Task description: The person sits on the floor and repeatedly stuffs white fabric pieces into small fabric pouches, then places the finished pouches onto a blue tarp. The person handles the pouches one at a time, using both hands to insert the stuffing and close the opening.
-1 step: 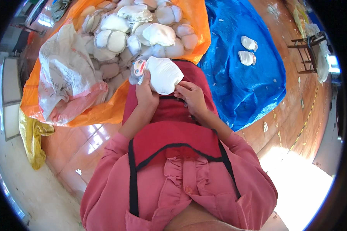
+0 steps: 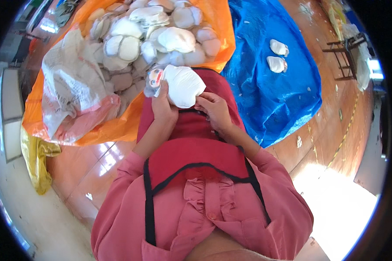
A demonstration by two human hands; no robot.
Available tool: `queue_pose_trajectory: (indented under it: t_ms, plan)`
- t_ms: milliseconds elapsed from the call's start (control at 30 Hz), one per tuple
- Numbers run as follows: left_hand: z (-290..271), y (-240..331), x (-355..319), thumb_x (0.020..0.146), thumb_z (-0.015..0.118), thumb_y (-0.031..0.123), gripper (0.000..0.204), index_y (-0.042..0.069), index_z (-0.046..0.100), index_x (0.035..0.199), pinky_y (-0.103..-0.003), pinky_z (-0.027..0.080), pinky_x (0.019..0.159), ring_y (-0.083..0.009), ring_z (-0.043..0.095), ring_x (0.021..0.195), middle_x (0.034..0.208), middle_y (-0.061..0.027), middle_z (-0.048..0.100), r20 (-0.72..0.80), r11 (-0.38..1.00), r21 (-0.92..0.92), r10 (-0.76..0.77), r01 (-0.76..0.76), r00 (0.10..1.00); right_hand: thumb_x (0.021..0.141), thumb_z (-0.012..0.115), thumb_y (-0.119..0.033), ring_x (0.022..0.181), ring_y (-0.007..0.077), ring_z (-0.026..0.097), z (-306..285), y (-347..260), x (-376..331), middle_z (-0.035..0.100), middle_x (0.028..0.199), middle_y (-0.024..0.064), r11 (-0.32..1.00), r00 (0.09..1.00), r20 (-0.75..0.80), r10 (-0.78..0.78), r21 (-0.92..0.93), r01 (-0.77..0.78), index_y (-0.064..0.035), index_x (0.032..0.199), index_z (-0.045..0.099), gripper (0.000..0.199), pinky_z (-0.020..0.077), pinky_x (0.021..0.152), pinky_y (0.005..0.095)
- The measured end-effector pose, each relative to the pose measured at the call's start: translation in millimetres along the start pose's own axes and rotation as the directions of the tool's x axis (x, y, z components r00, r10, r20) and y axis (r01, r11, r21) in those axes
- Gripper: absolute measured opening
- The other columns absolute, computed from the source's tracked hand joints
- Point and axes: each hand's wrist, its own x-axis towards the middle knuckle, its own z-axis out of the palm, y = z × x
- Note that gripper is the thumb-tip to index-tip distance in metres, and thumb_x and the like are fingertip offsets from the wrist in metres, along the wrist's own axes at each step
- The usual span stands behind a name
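Over my lap I hold a stuffed white doll piece [image 2: 183, 86], with a painted face [image 2: 154, 77] and grey fuzz at its left end. My left hand [image 2: 164, 106] is closed on the face end, its thumb beside the face and its other fingers hidden underneath. At the opposite end, my right hand [image 2: 213, 108] pinches the lower right edge of the white cloth between thumb and fingertips. Whether something small sits in that pinch cannot be made out. The red apron [image 2: 217, 87] lies below both hands.
An orange sheet [image 2: 130, 114] at the far left bears a heap of white and grey padded pieces [image 2: 176, 40] and a crumpled woven sack [image 2: 72, 82]. Two small white pieces [image 2: 276, 64] rest on a blue tarp [image 2: 265, 100] at right. A dark stool [image 2: 345, 56] stands farther right.
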Motion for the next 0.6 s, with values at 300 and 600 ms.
queue_pose_trajectory:
  t_ms: [300,600]
  plan:
    - [10.4,3.5,-7.8,0.098,0.056,0.027,0.043,0.006,0.047,0.134,-0.044,0.047,0.101,-0.0262,0.058,0.118,0.125,-0.0102,0.06,0.156,0.996,0.068,-0.06,0.05,0.986,0.086,0.059,-0.002,0.074,0.0104,0.059,-14.2,19.7,22.0,0.067,0.09,0.0045,0.963,1.0,0.016,0.017,0.267,-0.02,-0.0011,0.1,0.066,0.016,0.0485,0.067,0.0234]
    - [0.3,23.5,4.7,0.095,0.061,0.026,0.047,0.006,0.047,0.135,-0.047,0.042,0.106,-0.0276,0.054,0.123,0.134,-0.0113,0.056,0.315,0.905,-0.092,-0.37,0.416,0.874,0.088,0.063,-0.005,0.089,0.0162,0.064,-22.5,-4.8,3.4,0.068,0.097,0.0069,0.995,0.962,0.267,0.049,0.07,-0.07,-0.0025,0.104,0.065,0.016,0.0516,0.082,0.0291]
